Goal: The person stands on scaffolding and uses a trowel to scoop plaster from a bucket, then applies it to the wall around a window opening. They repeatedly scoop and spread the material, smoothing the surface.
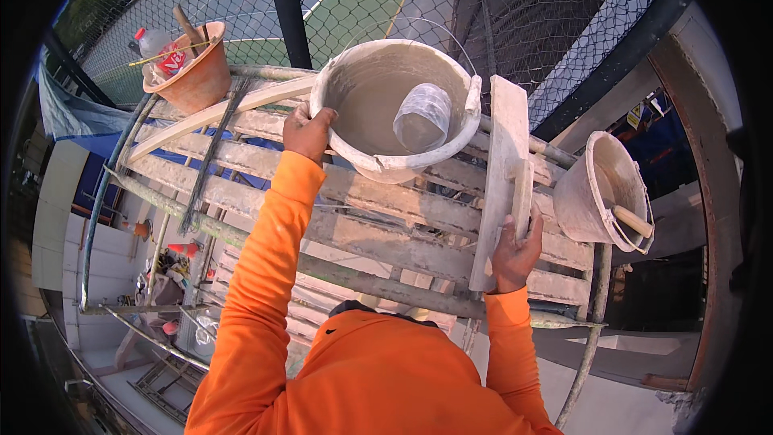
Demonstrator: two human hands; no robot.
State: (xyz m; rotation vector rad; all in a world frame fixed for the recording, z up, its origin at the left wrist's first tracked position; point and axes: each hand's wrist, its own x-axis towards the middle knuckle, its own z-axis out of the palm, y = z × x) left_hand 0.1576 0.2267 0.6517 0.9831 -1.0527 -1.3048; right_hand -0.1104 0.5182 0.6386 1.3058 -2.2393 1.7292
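My left hand [307,135] grips the left rim of a white, mortar-smeared bucket [386,163] with a thin wire handle. Grey, wet-looking mortar [366,109] lies inside it, and a clear cut-off plastic bottle [424,115] rests tilted there. To the right, my right hand [517,254] is closed around the handle of a long, pale plastering float [506,133]. The float stands out lengthwise away from me, beside the bucket and apart from it. Part of its handle is hidden by my fingers.
Bamboo and plank scaffolding [386,238] carries everything, with gaps and a drop below. A smaller bucket [584,201] holding a wooden-handled tool tilts at right. An orange bucket [197,80] with a bottle stands far left, near a curved wooden strip [217,117]. Chain-link fence [366,0] rises beyond.
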